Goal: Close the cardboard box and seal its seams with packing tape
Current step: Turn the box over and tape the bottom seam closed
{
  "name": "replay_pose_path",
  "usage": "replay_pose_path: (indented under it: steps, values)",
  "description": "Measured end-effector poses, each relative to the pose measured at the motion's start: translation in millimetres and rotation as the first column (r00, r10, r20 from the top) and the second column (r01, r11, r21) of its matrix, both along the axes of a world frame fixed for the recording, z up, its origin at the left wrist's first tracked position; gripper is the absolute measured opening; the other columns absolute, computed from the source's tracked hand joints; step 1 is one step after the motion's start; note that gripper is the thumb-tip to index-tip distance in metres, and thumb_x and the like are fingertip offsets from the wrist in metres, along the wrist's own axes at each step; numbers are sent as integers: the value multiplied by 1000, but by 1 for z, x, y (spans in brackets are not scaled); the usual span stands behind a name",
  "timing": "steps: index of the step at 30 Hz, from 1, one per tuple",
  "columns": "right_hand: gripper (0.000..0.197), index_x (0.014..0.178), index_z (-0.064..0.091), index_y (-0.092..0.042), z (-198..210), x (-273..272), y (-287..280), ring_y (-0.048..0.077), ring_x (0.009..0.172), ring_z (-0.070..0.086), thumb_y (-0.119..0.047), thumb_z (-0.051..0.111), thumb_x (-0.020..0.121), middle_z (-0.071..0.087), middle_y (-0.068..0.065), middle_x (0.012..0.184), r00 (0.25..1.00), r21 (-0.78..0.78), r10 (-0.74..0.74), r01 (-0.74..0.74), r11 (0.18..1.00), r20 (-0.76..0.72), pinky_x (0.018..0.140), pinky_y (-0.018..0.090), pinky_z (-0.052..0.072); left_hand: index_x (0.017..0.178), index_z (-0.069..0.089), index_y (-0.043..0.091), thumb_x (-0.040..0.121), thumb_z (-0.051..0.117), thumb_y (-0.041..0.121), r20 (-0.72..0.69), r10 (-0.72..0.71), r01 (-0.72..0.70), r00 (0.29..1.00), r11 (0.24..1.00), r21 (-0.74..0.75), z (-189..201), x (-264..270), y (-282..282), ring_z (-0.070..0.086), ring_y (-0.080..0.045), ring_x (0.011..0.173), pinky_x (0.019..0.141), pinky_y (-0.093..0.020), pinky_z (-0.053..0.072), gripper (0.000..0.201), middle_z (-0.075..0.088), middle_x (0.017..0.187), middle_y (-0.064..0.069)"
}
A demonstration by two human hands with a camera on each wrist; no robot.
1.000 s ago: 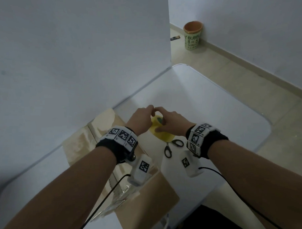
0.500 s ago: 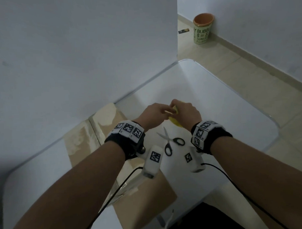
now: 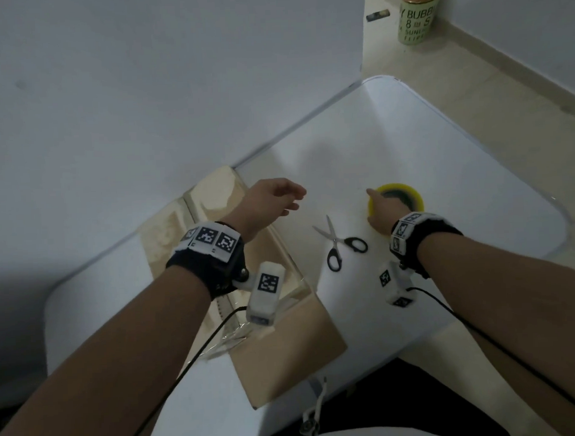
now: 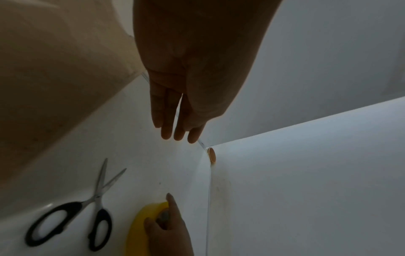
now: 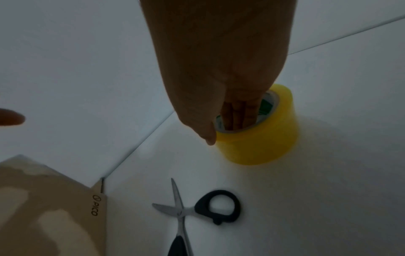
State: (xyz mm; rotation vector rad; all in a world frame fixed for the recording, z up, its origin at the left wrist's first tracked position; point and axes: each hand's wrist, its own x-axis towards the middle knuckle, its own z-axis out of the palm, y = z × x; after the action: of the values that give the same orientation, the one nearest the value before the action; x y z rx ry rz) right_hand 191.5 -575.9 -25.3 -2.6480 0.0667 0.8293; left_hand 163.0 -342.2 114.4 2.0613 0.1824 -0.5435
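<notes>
The yellow tape roll (image 3: 409, 197) (image 5: 263, 142) lies flat on the white table (image 3: 407, 132), right of the scissors. My right hand (image 3: 382, 211) (image 5: 219, 121) holds it, with fingers down inside the core and the thumb against the outer wall. My left hand (image 3: 279, 201) (image 4: 177, 135) hovers with straight fingers and holds nothing, over the table by the box's far end. The cardboard box (image 3: 284, 355) (image 5: 43, 207) lies shut at the left, with shiny clear tape along its top.
Scissors (image 3: 341, 245) (image 5: 197, 211) with black handles lie partly open between box and roll. A white wall panel (image 3: 145, 92) stands along the table's far left side. An orange-rimmed green cup (image 3: 417, 14) stands on the floor beyond.
Both hands were together on the roll. My left hand has let go and drawn left; my right hand has carried the roll to the right and down onto the table.
</notes>
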Motion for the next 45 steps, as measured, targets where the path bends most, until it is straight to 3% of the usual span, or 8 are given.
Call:
replay_pose_path:
  steps: [4,12,17,22,25,28,33,45]
  values:
    - [67,150,27,-33,-4,-18,-11,37,101,56,-21,59,92,27,22,144,987,14,-93,92,996,133,81,37,48,104,68,19,97,49,8,38,-53,51,998,996,69,-6,-18,11,67,-15,97,85,-28,52,23,69,110,1]
    - [71,151,26,-29,-6,-38,-2,36,113,52,-19,61,91,42,20,137,964,169,-186,154,973,190,87,38,45,108,68,19,96,50,9,58,-93,86,994,990,115,-6,-54,35,68,-13,97,87,-26,51,24,69,111,3]
    - [77,152,14,-38,0,-43,0,22,61,53,-22,60,92,52,10,74,936,371,-323,252,894,141,54,30,45,108,68,17,97,50,8,72,-88,83,993,994,74,0,-72,43,68,-12,93,78,-16,51,23,69,112,0]
    - [52,144,41,-23,18,-64,10,32,113,57,-23,56,94,56,18,130,913,389,-370,283,877,170,84,34,45,107,68,20,95,55,16,141,-222,186,965,956,226,5,-93,43,67,-7,86,83,-24,53,18,69,99,7]
    - [24,115,65,-12,33,-94,32,26,112,61,-17,55,94,67,10,114,868,611,-484,323,723,114,89,31,46,98,66,16,91,63,26,192,-401,308,896,872,382,5,-109,38,58,-8,77,73,-23,48,12,64,89,5]
    - [26,95,66,-9,47,-128,61,22,90,65,-30,51,98,70,5,88,839,784,-441,495,374,-319,77,28,50,89,58,14,85,68,37,113,-554,432,825,747,505,-8,-126,34,53,-15,72,66,-28,45,26,61,84,-1]
    - [38,81,63,-18,46,-165,94,13,76,64,-50,49,94,67,-1,80,823,812,-383,528,248,-418,71,26,47,80,50,14,82,65,22,143,-545,396,826,742,541,-32,-139,38,49,-17,68,60,-27,39,17,51,76,2]
    - [16,84,53,-19,31,-176,117,14,77,58,-28,52,96,57,-6,80,857,812,-514,272,517,40,79,34,49,79,50,17,80,65,8,189,-528,392,828,786,478,-39,-142,45,45,-11,70,58,-14,32,18,49,80,5]
